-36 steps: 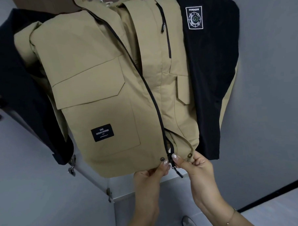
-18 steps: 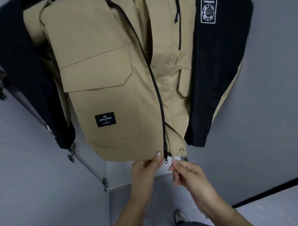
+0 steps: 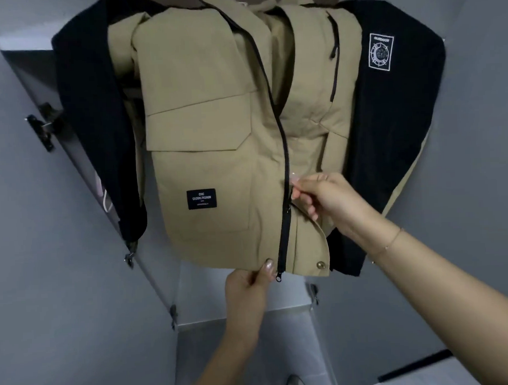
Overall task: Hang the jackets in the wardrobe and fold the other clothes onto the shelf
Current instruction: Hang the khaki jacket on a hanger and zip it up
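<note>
Left hand (image 3: pixel 246 283) pinching jacket (image 3: pixel 209 130) hem, right hand (image 3: pixel 322 193) pinching zipper

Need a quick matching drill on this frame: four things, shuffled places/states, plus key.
Column 1:
1. left hand
2. right hand
3. chest patch
4. sleeve badge

Column 2:
A. on the black sleeve, upper right
B. pinches the tan jacket hem beside the zipper
C. on the tan pocket
D. pinches at the zipper partway up

Pairs: 1-B, 2-D, 3-C, 4-A
</note>
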`<state>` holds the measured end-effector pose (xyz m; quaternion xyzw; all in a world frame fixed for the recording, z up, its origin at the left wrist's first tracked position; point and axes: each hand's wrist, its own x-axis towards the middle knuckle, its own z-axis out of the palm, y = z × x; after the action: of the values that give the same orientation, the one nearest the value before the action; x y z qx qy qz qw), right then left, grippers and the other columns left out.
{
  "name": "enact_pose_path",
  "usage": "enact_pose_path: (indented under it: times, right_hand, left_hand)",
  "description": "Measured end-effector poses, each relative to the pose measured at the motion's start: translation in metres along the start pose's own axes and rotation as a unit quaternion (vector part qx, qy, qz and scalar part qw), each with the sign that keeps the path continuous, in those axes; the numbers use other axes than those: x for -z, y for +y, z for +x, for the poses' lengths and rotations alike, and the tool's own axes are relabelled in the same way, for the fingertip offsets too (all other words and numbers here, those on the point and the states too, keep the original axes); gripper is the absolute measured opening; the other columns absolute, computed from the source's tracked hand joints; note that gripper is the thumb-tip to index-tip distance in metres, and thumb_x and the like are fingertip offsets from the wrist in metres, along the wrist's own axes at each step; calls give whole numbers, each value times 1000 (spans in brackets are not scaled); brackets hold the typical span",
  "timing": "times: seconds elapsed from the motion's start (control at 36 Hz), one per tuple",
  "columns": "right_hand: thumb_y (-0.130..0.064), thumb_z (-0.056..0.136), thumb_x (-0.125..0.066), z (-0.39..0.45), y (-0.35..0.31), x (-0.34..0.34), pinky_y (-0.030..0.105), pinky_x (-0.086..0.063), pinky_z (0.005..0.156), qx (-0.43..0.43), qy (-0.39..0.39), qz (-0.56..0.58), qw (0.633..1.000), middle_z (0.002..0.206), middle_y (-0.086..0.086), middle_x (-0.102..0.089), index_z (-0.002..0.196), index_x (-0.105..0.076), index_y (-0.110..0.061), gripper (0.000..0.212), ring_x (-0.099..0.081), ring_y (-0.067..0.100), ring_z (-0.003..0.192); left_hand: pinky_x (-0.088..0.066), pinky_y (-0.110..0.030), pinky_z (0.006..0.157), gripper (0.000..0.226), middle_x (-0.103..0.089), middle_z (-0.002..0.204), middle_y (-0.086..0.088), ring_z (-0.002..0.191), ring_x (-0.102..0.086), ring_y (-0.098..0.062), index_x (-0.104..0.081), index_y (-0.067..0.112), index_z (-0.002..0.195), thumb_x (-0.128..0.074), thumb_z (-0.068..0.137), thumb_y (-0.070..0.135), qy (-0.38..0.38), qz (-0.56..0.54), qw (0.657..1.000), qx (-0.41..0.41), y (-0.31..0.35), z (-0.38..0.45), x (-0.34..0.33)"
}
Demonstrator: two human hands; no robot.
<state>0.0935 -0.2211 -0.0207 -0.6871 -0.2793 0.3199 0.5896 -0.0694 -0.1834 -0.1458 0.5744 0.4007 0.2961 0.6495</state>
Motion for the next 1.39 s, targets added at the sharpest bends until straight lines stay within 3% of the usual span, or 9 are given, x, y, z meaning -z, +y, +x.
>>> enact_pose_path:
  times: [0.17, 0.25, 0.33, 0.39, 0.56, 0.75, 0.94, 1.17, 1.39]
  right_hand:
    - [-35, 96, -57, 26, -26, 16, 12, -34, 48, 229, 18, -368, 901, 51, -4, -50, 65, -66, -13, 39, -43, 3, 44]
    - [-47, 96, -45, 25, -38, 19, 19, -33, 51, 317, -58, -518, 792, 56, -3, -54, 70, -64, -12, 48, -49, 7, 52]
    - [-62, 90, -28, 22, -58, 22, 28, -43, 59, 332, -137, -613, 704, 64, 0, -61, 75, -65, -12, 64, -55, 13, 60]
    - [-61, 91, -27, 23, -68, 23, 33, -47, 65, 342, -153, -646, 665, 67, -1, -61, 76, -63, -13, 62, -56, 14, 63]
    - [-44, 100, -42, 27, -90, 16, 34, -45, 69, 426, -170, -660, 595, 74, -10, -48, 69, -52, -22, 39, -53, 16, 71]
    - [-54, 97, -22, 47, -116, 7, 30, -23, 111, 507, -163, -736, 419, 114, -7, -61, 101, -70, -20, 59, -50, 15, 114]
    - [-59, 93, -22, 76, -145, 5, 33, -16, 117, 502, -176, -730, 430, 87, -4, -66, 93, -68, -17, 62, -63, 19, 93]
    - [-53, 93, -31, 107, -206, 32, 42, -29, 109, 521, -93, -719, 451, 101, 2, -64, 88, -72, -13, 58, -59, 24, 101]
    - [-43, 97, -44, 99, -205, 27, 42, -49, 73, 568, -124, -685, 439, 86, 5, -61, 85, -69, -10, 43, -59, 26, 82]
  left_hand:
    - [-47, -8, 62, 35, -69, 59, 8, 59, -63, 2, -72, 1, 69, -65, 91, 27, -67, 73, 994, 45, 3, 4, 31]
    - [-56, -29, 75, 32, -72, 71, -1, 70, -66, -12, -74, 12, 71, -60, 95, 29, -128, 196, 972, 28, 17, 14, 54]
    - [-48, -16, 69, 32, -65, 73, 6, 69, -59, -6, -65, 19, 69, -58, 95, 37, -82, 394, 915, -41, 40, 23, 72]
    - [-41, -6, 58, 26, -60, 71, 17, 64, -55, 4, -58, 31, 68, -61, 93, 34, -28, 367, 922, -119, 65, 24, 66]
    - [-44, -7, 76, 18, -58, 96, 17, 86, -57, 3, -63, 29, 95, -74, 82, 34, -47, 187, 960, -204, 96, 42, -7]
    - [-47, -17, 64, 10, -68, 71, 4, 65, -62, -2, -69, 22, 75, -74, 83, 18, 18, 57, 973, -225, 89, 49, -22]
    - [-51, -14, 64, 14, -74, 73, 4, 71, -69, -7, -75, 23, 71, -74, 82, 15, -13, -47, 989, -142, 79, 44, 0]
    - [-54, -22, 68, 17, -75, 85, -10, 77, -69, -16, -79, 12, 82, -68, 86, 24, -101, -99, 990, -31, 88, 52, 26]
    - [-46, -10, 79, 48, -70, 106, 14, 96, -63, 6, -65, 35, 100, -60, 67, 69, -115, 52, 982, -142, 150, 76, 5]
